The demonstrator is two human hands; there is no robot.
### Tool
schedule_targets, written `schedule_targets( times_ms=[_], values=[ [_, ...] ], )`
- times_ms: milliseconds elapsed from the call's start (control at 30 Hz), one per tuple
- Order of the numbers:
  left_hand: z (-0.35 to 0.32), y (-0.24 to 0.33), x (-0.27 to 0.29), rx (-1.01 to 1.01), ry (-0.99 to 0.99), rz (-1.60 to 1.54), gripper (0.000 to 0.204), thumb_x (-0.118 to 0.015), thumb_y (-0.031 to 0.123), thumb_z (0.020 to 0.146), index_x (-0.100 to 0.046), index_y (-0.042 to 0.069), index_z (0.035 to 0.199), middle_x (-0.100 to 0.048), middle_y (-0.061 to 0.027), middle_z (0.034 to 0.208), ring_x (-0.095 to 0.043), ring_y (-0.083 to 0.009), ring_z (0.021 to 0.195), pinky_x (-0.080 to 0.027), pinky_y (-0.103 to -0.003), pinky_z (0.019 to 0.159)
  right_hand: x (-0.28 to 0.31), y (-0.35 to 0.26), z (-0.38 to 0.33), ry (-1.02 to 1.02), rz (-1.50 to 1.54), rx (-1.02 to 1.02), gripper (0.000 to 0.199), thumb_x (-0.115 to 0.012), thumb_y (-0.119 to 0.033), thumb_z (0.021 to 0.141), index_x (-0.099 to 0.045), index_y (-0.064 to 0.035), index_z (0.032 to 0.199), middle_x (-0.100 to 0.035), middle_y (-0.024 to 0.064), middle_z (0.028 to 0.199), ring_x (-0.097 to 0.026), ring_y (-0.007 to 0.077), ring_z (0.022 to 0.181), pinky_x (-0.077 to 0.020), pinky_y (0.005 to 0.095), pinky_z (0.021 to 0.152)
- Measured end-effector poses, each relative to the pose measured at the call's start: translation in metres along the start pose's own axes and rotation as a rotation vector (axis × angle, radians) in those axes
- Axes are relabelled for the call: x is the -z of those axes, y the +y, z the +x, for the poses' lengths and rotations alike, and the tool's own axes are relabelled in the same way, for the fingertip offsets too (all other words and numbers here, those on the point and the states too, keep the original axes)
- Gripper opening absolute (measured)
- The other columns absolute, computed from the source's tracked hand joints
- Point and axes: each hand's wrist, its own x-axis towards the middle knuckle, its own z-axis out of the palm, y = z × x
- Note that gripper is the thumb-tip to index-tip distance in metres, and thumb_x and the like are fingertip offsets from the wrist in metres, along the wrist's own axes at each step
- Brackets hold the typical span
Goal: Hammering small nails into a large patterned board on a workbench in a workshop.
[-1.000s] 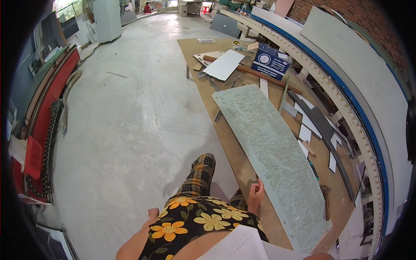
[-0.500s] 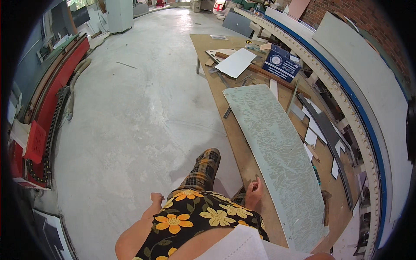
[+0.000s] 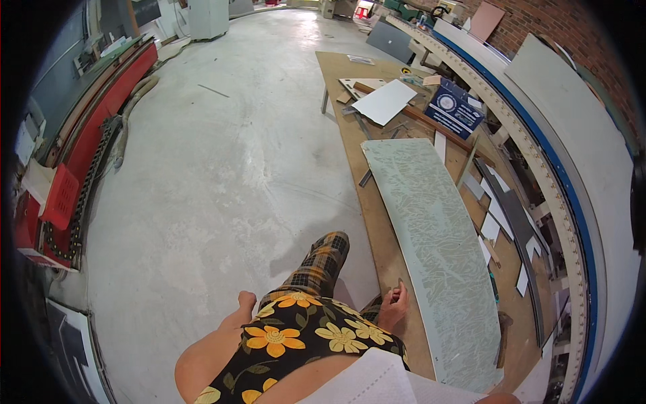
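Observation:
My left hand (image 3: 247, 300) hangs at my left side over the floor, near my checked trouser leg, touching nothing I can see. Its fingers are mostly turned out of sight. At the near left edge of the table, my right hand (image 3: 393, 308) has its fingers curled in with the thumb close to them. Whether anything small is in them I cannot make out. Just right of that hand lies a long pale green panel (image 3: 434, 249) with a branching line pattern, flat along the brown tabletop (image 3: 377, 232); the hand looks apart from it.
Farther along the table lie a white sheet (image 3: 385, 102), a blue box (image 3: 454, 111) and wooden strips. Dark strips (image 3: 515, 222) and white offcuts lie right of the panel. A long machine bed with a blue rail (image 3: 572, 168) borders the right. Red machinery (image 3: 101, 111) stands across the floor.
The whole view has shifted, so the table and panel sit farther right in the picture. My left hand has swung slightly upward in view. My right hand stays curled at the table edge.

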Motion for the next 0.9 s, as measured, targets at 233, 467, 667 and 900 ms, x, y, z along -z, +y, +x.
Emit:
schedule_targets(
  times_ms=[233, 467, 667, 900],
  values=[
    [-0.025, 0.012, 0.018, -0.318, -0.209, 0.375, 0.014, -0.059, 0.005, 0.075, -0.069, -0.005, 0.074, -0.070, -0.0245, 0.078, -0.071, -0.0355, 0.081, -0.056, -0.043, 0.072, -0.005, 0.006, 0.000, 0.012, -0.059, -0.005, 0.041, -0.061, -0.012, 0.084, -0.061, 0.0007, 0.123, -0.056, 0.0088, 0.085, -0.054, 0.0241, 0.074, -0.0463, 0.0375, 0.068],
    [-0.015, 0.003, 0.000, -0.256, -0.183, 0.186, 0.016, -0.061, 0.014, 0.079, -0.073, 0.004, 0.079, -0.071, -0.0168, 0.076, -0.071, -0.0318, 0.072, -0.057, -0.039, 0.070, -0.001, -0.002, 0.002, -0.027, -0.084, -0.020, 0.040, -0.061, -0.018, 0.087, -0.061, -0.0006, 0.123, -0.059, 0.0113, 0.088, -0.057, 0.0260, 0.075, -0.0474, 0.0388, 0.068],
    [-0.022, 0.005, 0.007, -0.448, -0.199, 0.473, 0.013, -0.073, 0.011, 0.072, -0.074, 0.005, 0.083, -0.072, -0.0167, 0.085, -0.070, -0.0357, 0.079, -0.057, -0.041, 0.068, -0.004, 0.004, 0.001, -0.036, -0.150, -0.034, 0.043, -0.059, -0.028, 0.088, -0.061, -0.0029, 0.123, -0.059, 0.0105, 0.088, -0.056, 0.0253, 0.074, -0.0464, 0.0385, 0.067],
    [-0.007, -0.023, -0.020, -0.180, -0.180, 0.258, 0.019, -0.078, 0.015, 0.071, -0.074, 0.005, 0.086, -0.072, -0.0160, 0.085, -0.071, -0.0360, 0.082, -0.057, -0.043, 0.070, -0.002, 0.001, 0.002, -0.009, -0.143, 0.004, 0.039, -0.058, -0.022, 0.088, -0.062, -0.0052, 0.123, -0.059, 0.0092, 0.087, -0.056, 0.0237, 0.072, -0.0463, 0.0373, 0.066]
  ],
)
